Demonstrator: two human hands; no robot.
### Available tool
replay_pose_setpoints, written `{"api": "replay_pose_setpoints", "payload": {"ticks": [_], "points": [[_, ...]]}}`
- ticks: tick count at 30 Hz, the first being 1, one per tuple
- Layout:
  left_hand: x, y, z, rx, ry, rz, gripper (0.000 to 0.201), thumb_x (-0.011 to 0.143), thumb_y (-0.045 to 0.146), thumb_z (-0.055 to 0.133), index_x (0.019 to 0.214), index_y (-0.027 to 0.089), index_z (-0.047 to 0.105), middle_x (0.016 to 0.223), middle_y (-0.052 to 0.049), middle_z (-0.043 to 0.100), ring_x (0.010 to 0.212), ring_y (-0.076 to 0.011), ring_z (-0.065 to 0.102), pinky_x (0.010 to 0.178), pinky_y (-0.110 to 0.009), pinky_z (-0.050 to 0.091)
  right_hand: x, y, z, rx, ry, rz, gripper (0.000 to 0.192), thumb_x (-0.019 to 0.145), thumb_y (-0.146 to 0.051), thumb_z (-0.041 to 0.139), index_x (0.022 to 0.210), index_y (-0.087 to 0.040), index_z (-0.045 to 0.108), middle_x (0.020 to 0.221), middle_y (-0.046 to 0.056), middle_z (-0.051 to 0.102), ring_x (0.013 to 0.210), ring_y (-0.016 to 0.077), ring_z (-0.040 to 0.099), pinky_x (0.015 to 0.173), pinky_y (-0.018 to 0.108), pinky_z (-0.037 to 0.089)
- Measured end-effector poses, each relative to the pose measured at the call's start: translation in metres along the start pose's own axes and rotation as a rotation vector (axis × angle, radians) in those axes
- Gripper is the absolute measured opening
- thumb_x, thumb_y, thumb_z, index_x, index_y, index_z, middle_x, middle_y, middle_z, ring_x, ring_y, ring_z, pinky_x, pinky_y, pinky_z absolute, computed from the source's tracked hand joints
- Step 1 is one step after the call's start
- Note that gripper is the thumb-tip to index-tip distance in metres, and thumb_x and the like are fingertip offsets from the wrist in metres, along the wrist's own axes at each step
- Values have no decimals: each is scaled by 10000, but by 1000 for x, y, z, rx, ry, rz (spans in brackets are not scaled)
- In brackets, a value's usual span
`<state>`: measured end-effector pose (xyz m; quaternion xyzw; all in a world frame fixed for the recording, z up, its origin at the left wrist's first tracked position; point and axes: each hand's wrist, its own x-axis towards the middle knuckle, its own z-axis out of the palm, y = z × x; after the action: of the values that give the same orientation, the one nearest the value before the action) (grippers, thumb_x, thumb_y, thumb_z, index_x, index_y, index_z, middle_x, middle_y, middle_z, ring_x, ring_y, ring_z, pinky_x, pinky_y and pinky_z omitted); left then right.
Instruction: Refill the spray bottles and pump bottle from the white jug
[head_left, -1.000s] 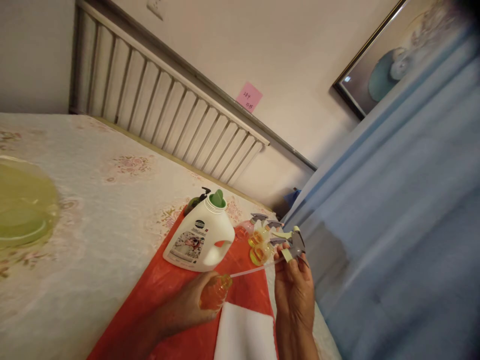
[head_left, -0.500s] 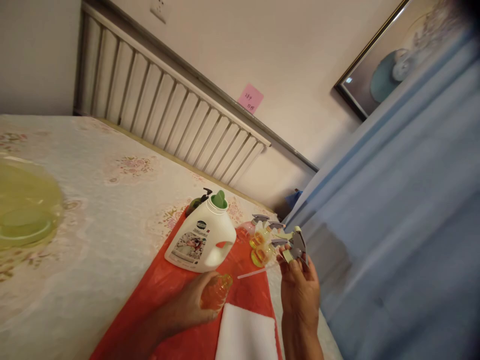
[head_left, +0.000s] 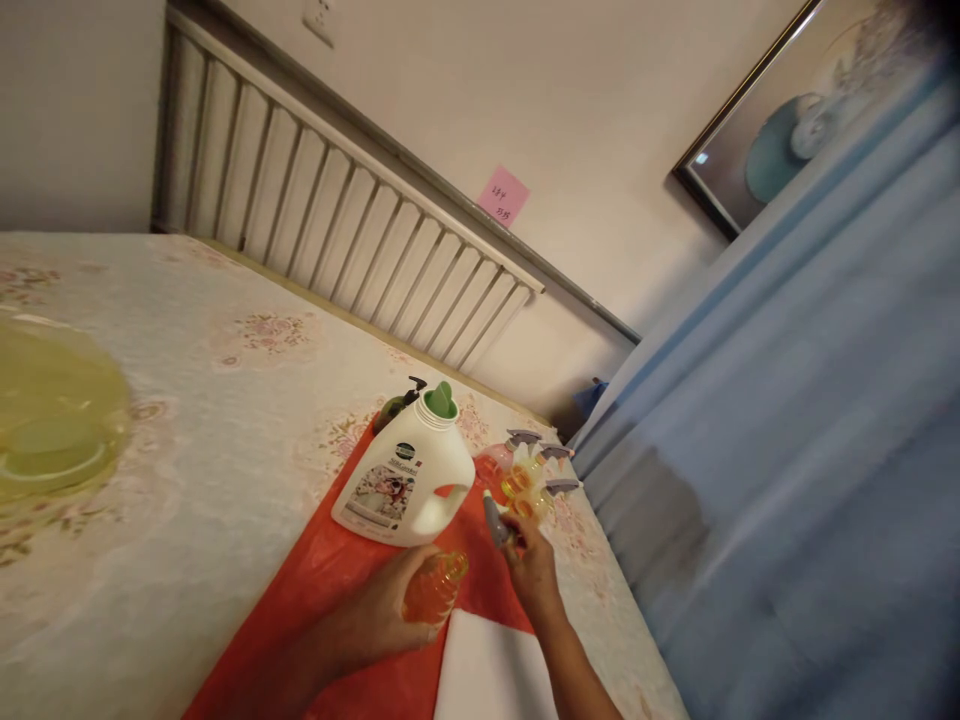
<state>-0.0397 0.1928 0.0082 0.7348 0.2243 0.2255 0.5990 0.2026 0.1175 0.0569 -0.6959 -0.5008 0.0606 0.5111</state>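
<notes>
My left hand (head_left: 394,605) is wrapped round a small orange-tinted clear bottle (head_left: 436,588) with an uncapped, threaded neck, tilted to the right over the red cloth. To its right, my right hand (head_left: 532,565) grips a grey spray nozzle (head_left: 495,522) whose pale tip points up and left; its tube is not visible. Bottle and nozzle are apart. Just behind the hands stands a large white detergent jug (head_left: 405,480) with a green pouring spout (head_left: 441,400). Several small spray bottles (head_left: 517,482) with grey heads and pink or yellow contents stand beyond my right hand.
A red cloth (head_left: 360,575) lies on the flowered tablecloth (head_left: 217,420), with a folded white cloth (head_left: 491,670) near my right forearm. Behind the jug is a dark pump bottle (head_left: 390,408). A yellow translucent basin (head_left: 60,400) sits far left; a blue curtain (head_left: 787,450) hangs right.
My right hand has moved left with the spray nozzle and turned it, from beside the spray bottles to nearer the open bottle. The tube seen earlier is out of sight. My left hand is nearly still.
</notes>
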Motion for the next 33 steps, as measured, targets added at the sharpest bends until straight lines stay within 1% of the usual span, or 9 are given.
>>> {"api": "replay_pose_setpoints", "payload": {"ticks": [4, 8, 12, 16, 19, 23, 27, 29, 33], "points": [[0, 5, -2, -34, -6, 35, 685, 668, 237, 693, 1316, 354, 505, 1367, -9, 607, 1290, -319, 514, 1077, -412, 420, -14, 16, 19, -51, -92, -56, 192, 669, -136, 672, 793, -250, 763, 751, -1, 706, 715, 199, 569, 718, 312, 425], [-1, 5, -1, -42, 6, 42, 671, 669, 254, 703, 1305, 349, 513, 1353, 0, 615, 1277, -321, 525, 1071, -403, 427, -26, 23, 31, -67, -140, -76, 137, 696, -161, 671, 774, -239, 752, 761, 2, 687, 736, 210, 553, 715, 318, 418], [-1, 1, 0, -54, 8, 45, 661, 673, 246, 705, 1296, 361, 515, 1321, 26, 623, 1261, -305, 533, 1048, -374, 443, -34, 26, 35, -62, -154, -60, 165, 699, -171, 660, 819, -224, 760, 787, 4, 692, 772, 213, 555, 742, 320, 417], [-3, 1, -1, -58, -12, 68, 633, 678, 227, 687, 1275, 366, 530, 1281, 23, 640, 1218, -294, 566, 1022, -371, 466, -37, 24, 33, -44, -178, -25, 198, 634, -120, 682, 781, -228, 759, 768, -4, 691, 759, 205, 552, 744, 315, 415], [-3, 5, -2, -45, -34, 79, 630, 661, 204, 686, 1256, 352, 541, 1279, 11, 642, 1204, -300, 572, 1027, -390, 463, -29, 20, 34, -8, -158, 16, 222, 617, -123, 712, 809, -226, 759, 819, 12, 713, 804, 221, 580, 796, 344, 431], [-2, 6, -1, -48, -32, 97, 607, 671, 207, 680, 1243, 352, 537, 1277, 10, 637, 1182, -295, 583, 1001, -393, 475, -6, 2, 44, 104, -122, 84, 300, 687, -197, 701, 985, -213, 729, 977, 50, 736, 915, 244, 645, 861, 389, 477], [0, 0, 0, -11, -23, 146, 603, 648, 178, 677, 1205, 363, 542, 1241, 21, 637, 1156, -294, 581, 978, -384, 475, 18, -21, 64, 250, -206, 98, 415, 679, -249, 719, 1093, -226, 689, 1072, 44, 739, 945, 230, 670, 853, 365, 516], [1, -5, -1, 14, -26, 146, 614, 636, 183, 693, 1196, 380, 538, 1248, 29, 625, 1176, -305, 560, 1000, -398, 455, 30, -27, 75, 298, -241, 115, 361, 653, -268, 728, 1008, -204, 712, 998, 42, 757, 872, 222, 675, 797, 338, 526], [1, -6, -2, 37, -53, 144, 590, 652, 225, 718, 1190, 379, 529, 1231, 20, 609, 1184, -302, 546, 1023, -404, 434, 50, -29, 96, 361, -279, 176, 229, 587, -290, 735, 777, -167, 705, 718, 12, 740, 638, 182, 630, 631, 285, 501]]}}
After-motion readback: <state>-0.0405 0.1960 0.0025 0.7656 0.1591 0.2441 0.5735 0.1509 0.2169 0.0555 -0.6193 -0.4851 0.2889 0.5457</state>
